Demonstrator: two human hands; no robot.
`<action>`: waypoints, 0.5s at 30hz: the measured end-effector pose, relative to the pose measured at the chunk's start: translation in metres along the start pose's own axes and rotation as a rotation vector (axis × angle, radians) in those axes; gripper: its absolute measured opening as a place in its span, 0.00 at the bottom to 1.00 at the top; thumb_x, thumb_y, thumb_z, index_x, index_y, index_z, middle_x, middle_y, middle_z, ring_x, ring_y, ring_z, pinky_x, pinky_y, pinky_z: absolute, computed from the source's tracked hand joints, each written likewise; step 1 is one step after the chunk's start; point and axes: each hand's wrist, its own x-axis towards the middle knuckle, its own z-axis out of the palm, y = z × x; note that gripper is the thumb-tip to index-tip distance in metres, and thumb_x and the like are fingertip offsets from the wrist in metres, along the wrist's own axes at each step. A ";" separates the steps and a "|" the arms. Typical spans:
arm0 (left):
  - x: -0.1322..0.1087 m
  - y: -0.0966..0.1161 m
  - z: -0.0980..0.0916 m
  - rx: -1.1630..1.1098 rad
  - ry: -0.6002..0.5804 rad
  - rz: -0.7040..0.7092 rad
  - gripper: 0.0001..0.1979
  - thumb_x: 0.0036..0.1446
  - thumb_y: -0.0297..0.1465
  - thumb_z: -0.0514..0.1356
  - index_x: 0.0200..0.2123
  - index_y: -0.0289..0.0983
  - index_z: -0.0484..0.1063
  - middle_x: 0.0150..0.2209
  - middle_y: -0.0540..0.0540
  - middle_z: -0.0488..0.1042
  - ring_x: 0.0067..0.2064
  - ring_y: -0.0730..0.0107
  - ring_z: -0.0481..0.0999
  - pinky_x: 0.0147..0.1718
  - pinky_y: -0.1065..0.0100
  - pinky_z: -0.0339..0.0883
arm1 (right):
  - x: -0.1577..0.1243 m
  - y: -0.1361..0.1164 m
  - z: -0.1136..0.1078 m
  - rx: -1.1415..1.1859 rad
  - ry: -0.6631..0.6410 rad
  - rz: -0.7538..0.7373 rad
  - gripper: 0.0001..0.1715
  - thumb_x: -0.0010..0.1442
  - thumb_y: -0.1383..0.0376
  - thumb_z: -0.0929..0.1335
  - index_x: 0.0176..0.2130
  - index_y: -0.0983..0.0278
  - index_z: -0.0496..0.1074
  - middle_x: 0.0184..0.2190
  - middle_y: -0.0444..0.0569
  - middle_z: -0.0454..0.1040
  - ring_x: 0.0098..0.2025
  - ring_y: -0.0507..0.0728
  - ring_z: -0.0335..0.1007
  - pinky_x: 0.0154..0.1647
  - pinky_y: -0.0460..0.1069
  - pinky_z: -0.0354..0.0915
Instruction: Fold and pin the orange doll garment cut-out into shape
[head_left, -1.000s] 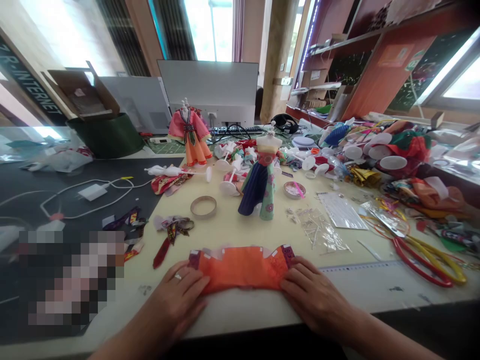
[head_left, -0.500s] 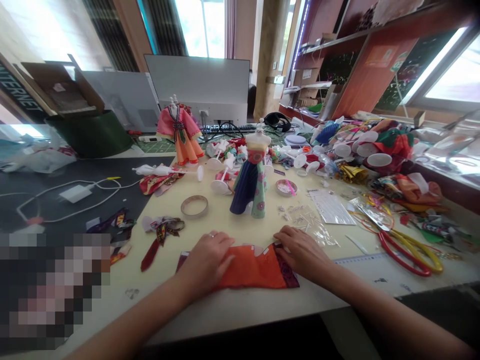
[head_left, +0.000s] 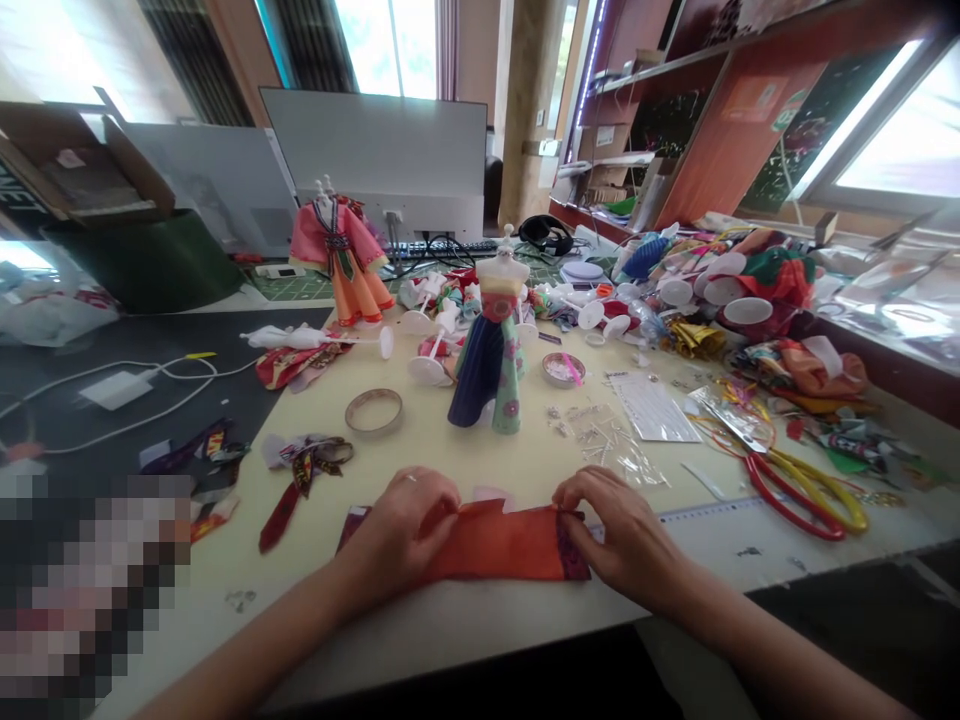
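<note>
An orange cloth piece [head_left: 502, 542] with purple patterned ends lies flat near the table's front edge. My left hand [head_left: 401, 525] rests on its left part, fingers curled and pinching the upper edge. My right hand [head_left: 619, 530] pinches the upper right corner by the purple band. Just beyond the cloth stands a small dress form [head_left: 491, 355] in a navy and green skirt.
A tape ring [head_left: 373, 410], ribbon scraps [head_left: 300, 470] and a bag of small clear parts [head_left: 607, 440] lie beyond the cloth. Red and yellow scissors [head_left: 806, 490] lie right. A pink-dressed form [head_left: 337, 255], white stands and fabric heaps fill the back.
Both hands slid from the cloth's lower corners up to its top edge and closed on it. The cloth looks narrower front to back. The view shifted left and lower.
</note>
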 end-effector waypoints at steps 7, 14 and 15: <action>0.011 0.000 0.004 -0.042 -0.103 -0.098 0.10 0.56 0.27 0.54 0.42 0.38 0.68 0.36 0.46 0.74 0.38 0.66 0.72 0.40 0.64 0.67 | -0.021 0.000 0.009 0.163 0.084 0.261 0.14 0.57 0.66 0.63 0.45 0.61 0.62 0.30 0.46 0.72 0.29 0.53 0.69 0.29 0.47 0.66; 0.021 -0.002 0.017 0.114 -0.110 -0.022 0.17 0.54 0.24 0.54 0.48 0.36 0.69 0.39 0.44 0.76 0.42 0.62 0.73 0.43 0.60 0.67 | -0.026 0.009 0.017 -0.184 0.081 0.176 0.19 0.57 0.67 0.62 0.50 0.66 0.61 0.31 0.50 0.73 0.30 0.57 0.71 0.31 0.51 0.66; 0.021 -0.001 0.018 0.119 -0.119 -0.017 0.17 0.53 0.23 0.54 0.48 0.36 0.68 0.40 0.43 0.76 0.42 0.61 0.73 0.44 0.59 0.66 | -0.026 0.009 0.017 -0.193 0.084 0.170 0.20 0.57 0.67 0.62 0.50 0.66 0.61 0.30 0.50 0.73 0.31 0.57 0.71 0.32 0.51 0.66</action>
